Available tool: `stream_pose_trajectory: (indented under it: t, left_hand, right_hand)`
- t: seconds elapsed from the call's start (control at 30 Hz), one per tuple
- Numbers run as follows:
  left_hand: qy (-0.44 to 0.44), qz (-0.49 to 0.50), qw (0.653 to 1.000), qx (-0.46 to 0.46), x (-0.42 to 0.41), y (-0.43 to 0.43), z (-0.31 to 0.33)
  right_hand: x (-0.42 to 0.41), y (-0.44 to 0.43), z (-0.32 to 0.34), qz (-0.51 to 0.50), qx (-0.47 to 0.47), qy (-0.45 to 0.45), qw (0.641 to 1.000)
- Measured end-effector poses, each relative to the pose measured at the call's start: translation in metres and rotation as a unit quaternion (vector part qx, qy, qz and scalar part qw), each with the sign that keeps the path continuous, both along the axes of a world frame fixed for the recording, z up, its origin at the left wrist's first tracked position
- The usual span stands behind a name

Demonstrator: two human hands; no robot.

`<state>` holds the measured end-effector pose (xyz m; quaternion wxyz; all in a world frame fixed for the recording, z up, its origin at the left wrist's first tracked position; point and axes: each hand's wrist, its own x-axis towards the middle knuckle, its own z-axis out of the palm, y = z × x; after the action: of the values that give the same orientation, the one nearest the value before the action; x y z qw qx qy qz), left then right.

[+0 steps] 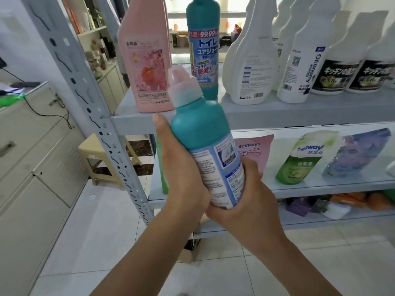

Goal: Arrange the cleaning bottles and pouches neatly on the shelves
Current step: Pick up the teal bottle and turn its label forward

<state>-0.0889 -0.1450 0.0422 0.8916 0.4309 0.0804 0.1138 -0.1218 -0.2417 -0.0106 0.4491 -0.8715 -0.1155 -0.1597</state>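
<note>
Two grips are holding the tilted teal bottle (198, 133) in front of the upper shelf (132, 122): the left grip (181, 167) is clasping its side, and the right grip (252, 199) is cupping its base. With the cap (183, 84) sitting near the pink bottle (147, 67), a careless lift is probably risking toppling it.

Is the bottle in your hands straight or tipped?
Tipped. The bottle leans left, cap uppermost, held by the left hand and right hand.

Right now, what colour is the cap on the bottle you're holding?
The cap on the teal bottle is whitish, tipped pale pink; head view shows it.
</note>
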Motion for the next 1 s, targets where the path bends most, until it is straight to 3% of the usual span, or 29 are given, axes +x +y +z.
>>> stream_pose_trajectory:
  t: [0.07,0.17,0.23,0.3,0.4,0.5,0.6,0.7,0.87,0.93,1.0]
  left_hand:
    - [-0.033,-0.037,0.998,-0.030,0.007,0.009,0.000]
    - [-0.047,-0.133,0.988,-0.060,0.014,0.022,0.000]
    - [-0.049,-0.202,0.976,-0.066,0.022,0.028,0.001]
    - [-0.046,-0.207,0.975,-0.067,0.028,0.032,0.003]
    - [-0.017,-0.101,0.994,-0.030,0.032,0.029,0.007]
    - [-0.002,-0.021,0.999,0.037,0.027,0.019,0.008]
    - [-0.002,-0.003,0.998,0.067,0.025,0.016,0.007]
    - [-0.013,-0.005,0.998,0.059,0.034,0.026,0.008]
    - [-0.045,-0.183,0.982,0.012,0.043,0.037,0.012]
    - [-0.056,-0.215,0.975,0.001,0.049,0.038,0.015]
    - [-0.060,-0.175,0.982,0.025,0.053,0.038,0.018]
  right_hand:
    - [0.005,-0.003,0.006,0.089,0.033,0.046,0.994]
    - [0.020,-0.019,0.015,0.264,0.129,0.171,0.941]
    - [0.025,-0.025,0.022,0.313,0.153,0.206,0.914]
    - [0.025,-0.024,0.026,0.292,0.167,0.192,0.922]
    - [0.023,-0.011,0.025,0.195,0.175,0.134,0.956]
    - [0.022,0.005,0.020,0.049,0.095,0.032,0.994]
    - [0.021,0.019,0.020,-0.019,-0.010,0.005,1.000]
    - [0.026,0.017,0.026,0.000,-0.070,0.015,0.997]
    - [0.040,-0.005,0.054,0.212,0.024,0.189,0.958]
    - [0.043,-0.008,0.057,0.205,0.050,0.188,0.959]
    - [0.044,-0.003,0.054,0.171,0.092,0.174,0.965]
